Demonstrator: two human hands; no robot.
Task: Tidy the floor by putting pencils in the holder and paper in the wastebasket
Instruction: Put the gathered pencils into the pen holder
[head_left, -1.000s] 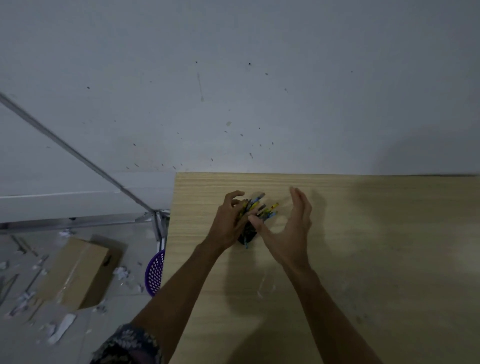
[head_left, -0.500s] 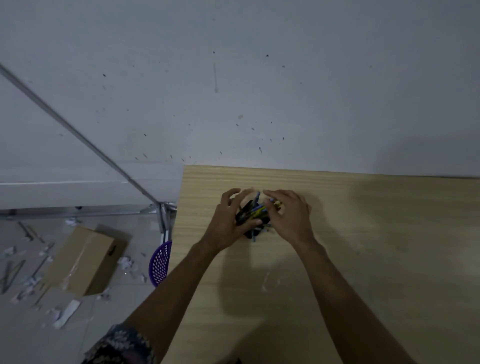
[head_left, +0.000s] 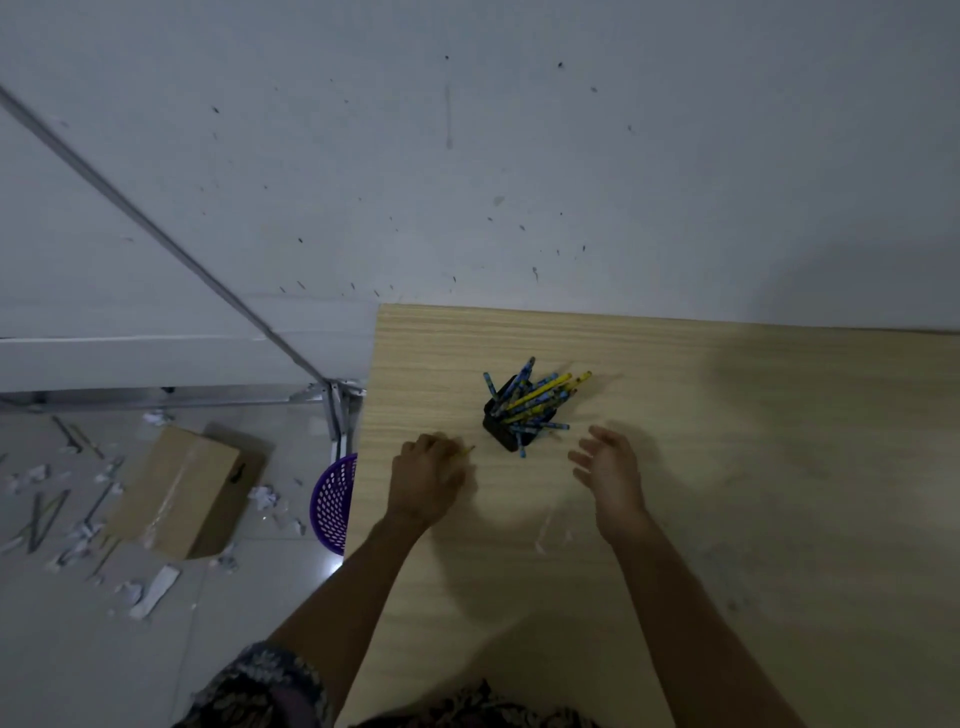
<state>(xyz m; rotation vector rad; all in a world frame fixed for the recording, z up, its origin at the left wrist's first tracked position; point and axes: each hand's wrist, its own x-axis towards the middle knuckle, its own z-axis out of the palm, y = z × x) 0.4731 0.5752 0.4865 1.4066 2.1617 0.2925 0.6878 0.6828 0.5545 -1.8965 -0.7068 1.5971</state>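
A black pencil holder (head_left: 497, 427) stands on the wooden table (head_left: 727, 467), stuffed with blue and yellow pencils (head_left: 535, 400) that fan out to the right. My left hand (head_left: 426, 480) rests on the table just left of the holder, its fingers closed around a yellow pencil (head_left: 466, 451) whose tip pokes out toward the holder. My right hand (head_left: 608, 467) hovers just right of the holder, fingers apart and holding nothing. A purple mesh wastebasket (head_left: 332, 501) sits on the floor against the table's left edge. More pencils (head_left: 44, 514) and crumpled paper (head_left: 264, 496) lie on the floor.
A cardboard box (head_left: 182, 493) lies on the tiled floor left of the wastebasket, with paper scraps (head_left: 156, 592) around it. A metal frame leg (head_left: 337, 415) stands at the table's back left corner. A white wall rises behind the table.
Both hands have let go of the holder and drawn back toward me. The holder now stands alone, and my left hand has a single pencil in it.
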